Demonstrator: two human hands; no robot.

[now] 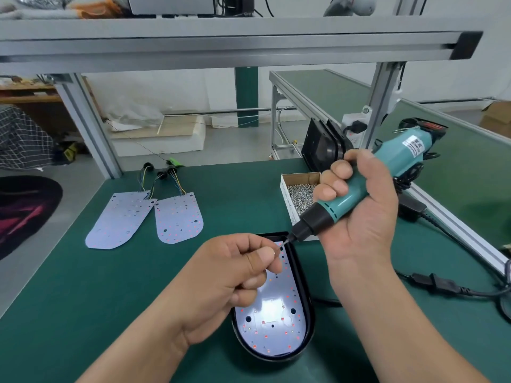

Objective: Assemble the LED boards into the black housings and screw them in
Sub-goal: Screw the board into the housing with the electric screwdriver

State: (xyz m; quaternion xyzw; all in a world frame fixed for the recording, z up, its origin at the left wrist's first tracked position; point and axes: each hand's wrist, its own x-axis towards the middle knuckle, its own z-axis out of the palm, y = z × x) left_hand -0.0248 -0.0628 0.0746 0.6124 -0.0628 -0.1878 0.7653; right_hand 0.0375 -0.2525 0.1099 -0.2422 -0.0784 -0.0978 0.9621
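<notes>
Teal screwdriver [398, 154] was gripped by the right hand [367, 225] over the black housing [302, 275]; left hand [235, 275] pinched a tiny screw [274, 251] there.

Bare mat [235, 194] at 12 o'clock of the housing [309, 313]: open lane between the 2 spare LED boards [178, 219] at 10 and the screw box [300, 189] at 1. Mat at 9 and 7 bare too. Housing's far end blocked: left hand [235, 275] pinching a screw [274, 252], right hand [356, 217] gripping the screwdriver [359, 186]. Power cable [437, 281] crosses at 3. Stacked housings [322, 146] stand at 1, behind the box. Shelf rail [221, 42] caps headroom.
</notes>
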